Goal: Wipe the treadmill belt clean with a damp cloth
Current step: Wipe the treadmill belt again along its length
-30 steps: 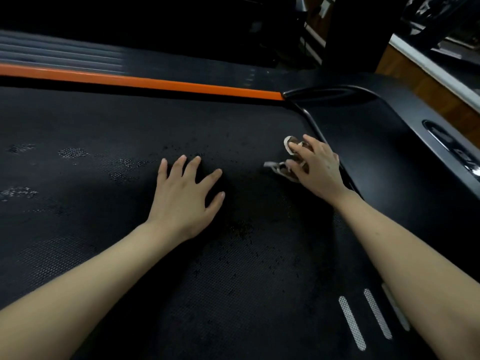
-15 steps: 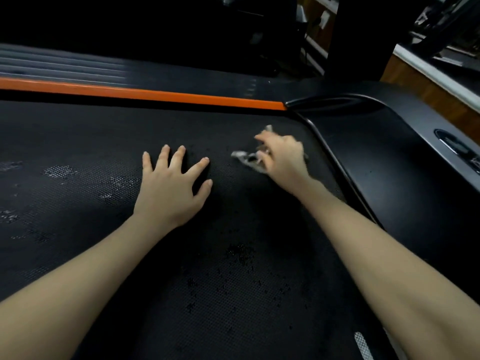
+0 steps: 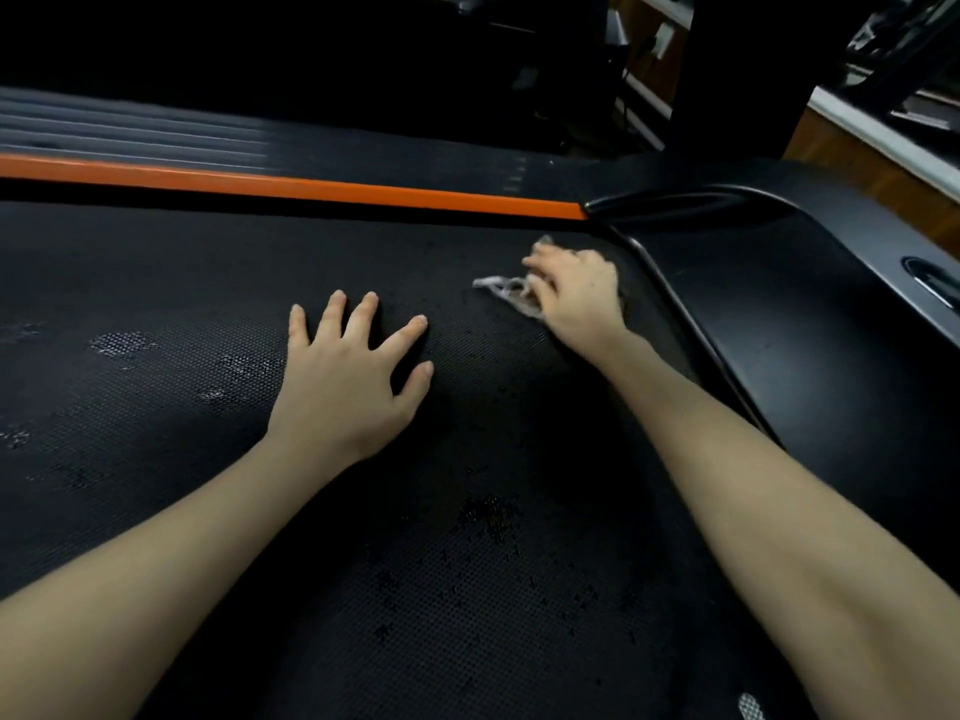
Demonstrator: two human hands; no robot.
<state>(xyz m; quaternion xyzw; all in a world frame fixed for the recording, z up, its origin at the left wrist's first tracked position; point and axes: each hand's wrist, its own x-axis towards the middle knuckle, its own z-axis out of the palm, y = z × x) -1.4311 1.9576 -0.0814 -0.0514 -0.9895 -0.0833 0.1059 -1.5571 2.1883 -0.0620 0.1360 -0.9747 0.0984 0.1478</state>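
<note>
The black textured treadmill belt (image 3: 208, 511) fills most of the head view, with pale damp patches at its left and dark specks near the middle. My left hand (image 3: 348, 376) lies flat on the belt with fingers spread. My right hand (image 3: 576, 298) presses a small crumpled whitish cloth (image 3: 506, 291) onto the belt near its far right corner; the cloth sticks out to the left of the fingers and most of it is hidden under the hand.
An orange strip (image 3: 291, 187) runs along the belt's far edge. A black motor cover (image 3: 810, 304) rises at the right, past a curved rail. Beyond it are a dark upright post (image 3: 748, 70) and a wooden floor (image 3: 857, 163).
My right hand has slid the cloth left and away from the right rail, then stayed near the far corner. My left hand has stayed flat on the belt.
</note>
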